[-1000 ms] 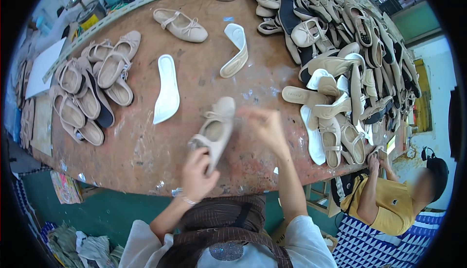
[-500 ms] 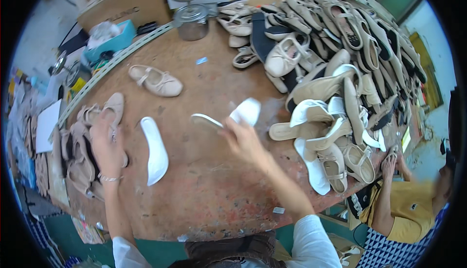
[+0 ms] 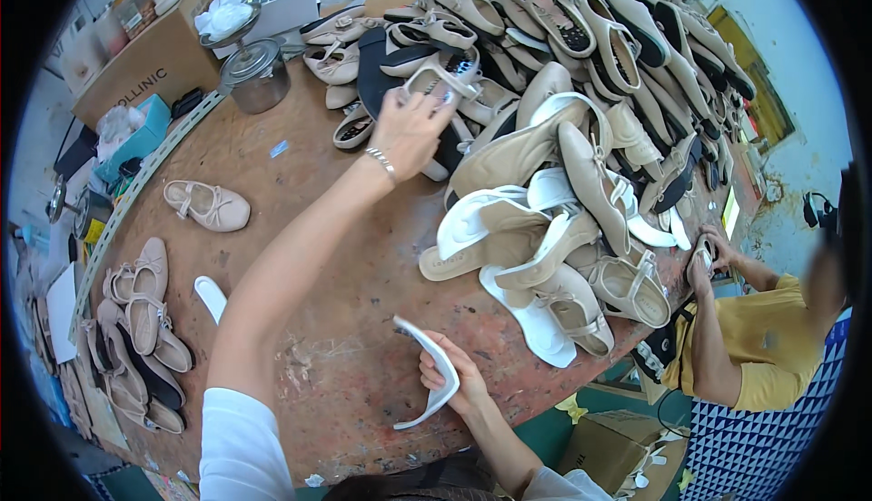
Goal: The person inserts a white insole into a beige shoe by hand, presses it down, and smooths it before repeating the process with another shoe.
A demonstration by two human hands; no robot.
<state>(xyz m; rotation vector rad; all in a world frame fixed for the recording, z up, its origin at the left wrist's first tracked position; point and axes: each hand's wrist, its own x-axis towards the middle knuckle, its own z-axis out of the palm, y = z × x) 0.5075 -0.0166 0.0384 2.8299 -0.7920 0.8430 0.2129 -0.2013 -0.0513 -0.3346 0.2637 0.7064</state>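
My left hand (image 3: pixel 413 133), arm stretched across the table, has its fingers closed on a beige strapped shoe (image 3: pixel 436 79) at the front left of the heaped shoes. My fingers cover part of that shoe. Near the table's front edge, my right hand (image 3: pixel 459 378) grips a curved white insole (image 3: pixel 442 365), which shows mostly edge-on. Another white insole (image 3: pixel 210 297) lies on the table, partly covered by my left forearm. A single beige shoe with a bow (image 3: pixel 209 207) rests farther back on the left.
Beige shoes are heaped along the back right (image 3: pixel 581 65), with loose tan and white insoles (image 3: pixel 531 328) at the front. Several shoes (image 3: pixel 136 356) sit at the left edge. A lidded metal pot (image 3: pixel 254 79) stands at the back. At the right, a person in yellow (image 3: pixel 763 347) handles a shoe.
My left hand has moved from the shoes at the left to the heap and closed on a shoe. My right hand has drawn the white insole nearer. The view has shifted right.
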